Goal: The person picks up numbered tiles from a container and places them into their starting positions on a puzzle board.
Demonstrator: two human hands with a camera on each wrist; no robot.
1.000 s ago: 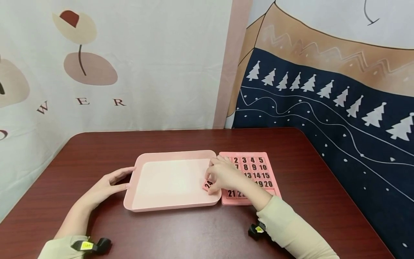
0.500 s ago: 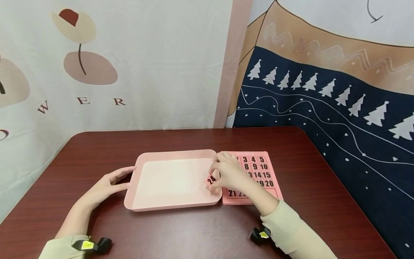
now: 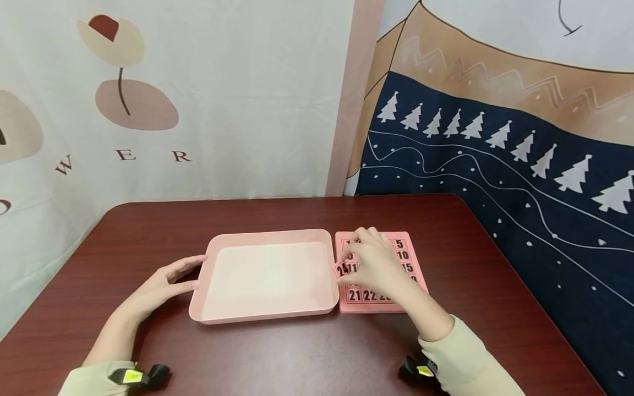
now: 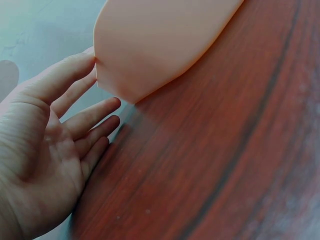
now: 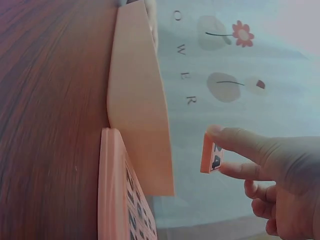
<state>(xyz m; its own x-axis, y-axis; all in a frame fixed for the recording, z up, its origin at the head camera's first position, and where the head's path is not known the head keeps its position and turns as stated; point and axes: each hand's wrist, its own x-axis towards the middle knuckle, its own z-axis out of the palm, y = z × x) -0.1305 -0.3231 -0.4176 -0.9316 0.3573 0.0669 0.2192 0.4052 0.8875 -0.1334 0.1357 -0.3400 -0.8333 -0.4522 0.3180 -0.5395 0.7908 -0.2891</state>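
Note:
A small pink number tile marked 24 is pinched between the thumb and index finger of my right hand. In the right wrist view the tile is raised above the pink number board, its other fingers curled below. The board shows rows of numbered tiles, partly covered by this hand. My left hand touches the left rim of a pink tray. Seen from the left wrist, the thumb and fingers of this hand are extended at the tray's corner.
The tray and board lie side by side on a dark red-brown table. Behind the table hang a pale flower-print cloth and a navy cloth with white trees.
My right hand has lifted the 24 tile from the tray's right end and carried it right, over the board's left edge. The left hand stays at the tray's rim.

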